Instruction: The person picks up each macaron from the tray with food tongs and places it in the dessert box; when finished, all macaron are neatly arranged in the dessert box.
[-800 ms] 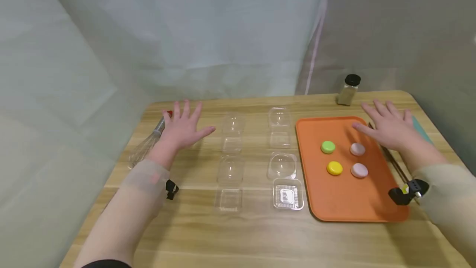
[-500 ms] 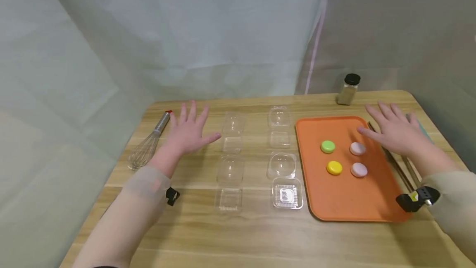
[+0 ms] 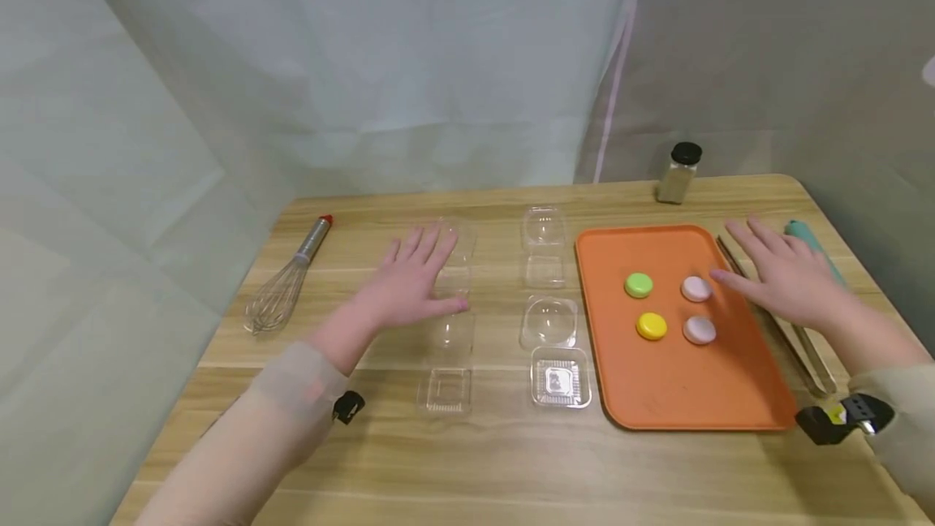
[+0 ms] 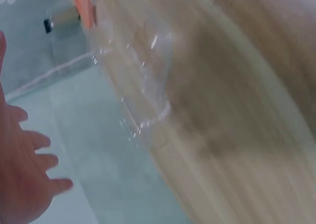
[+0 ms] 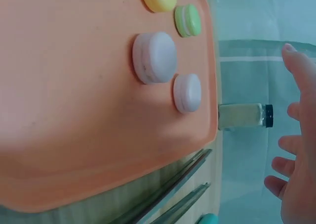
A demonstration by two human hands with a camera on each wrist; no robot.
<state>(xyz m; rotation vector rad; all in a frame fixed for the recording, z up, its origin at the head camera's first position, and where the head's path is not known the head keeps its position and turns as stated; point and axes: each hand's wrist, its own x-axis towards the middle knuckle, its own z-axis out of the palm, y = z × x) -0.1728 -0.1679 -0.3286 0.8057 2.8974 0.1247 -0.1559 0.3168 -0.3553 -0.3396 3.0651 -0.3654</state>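
My left hand (image 3: 411, 281) hovers with spread fingers over the left column of clear plastic containers (image 3: 449, 390), hiding part of them; it holds nothing. To its right stands a second column of clear containers (image 3: 558, 380) with their lids folded back. Over the right edge of the orange tray (image 3: 687, 396) hangs my right hand (image 3: 789, 278), fingers spread and holding nothing. On that tray lie a green macaron (image 3: 639, 285), a yellow macaron (image 3: 652, 326) and two pale lilac macarons (image 3: 699, 330). Metal tongs (image 3: 811, 355) lie partly beneath the right hand.
A whisk (image 3: 281, 291) with a red tip lies at the table's left. A jar (image 3: 678, 174) with a black lid stands at the back right. Something teal (image 3: 802, 232), partly hidden by the right hand, lies near the right edge. Pale fabric hangs around the table.
My left hand has moved right, from beside the whisk to above the left containers, uncovering the whisk. My right hand has shifted slightly right and nearer, showing more of the tongs.
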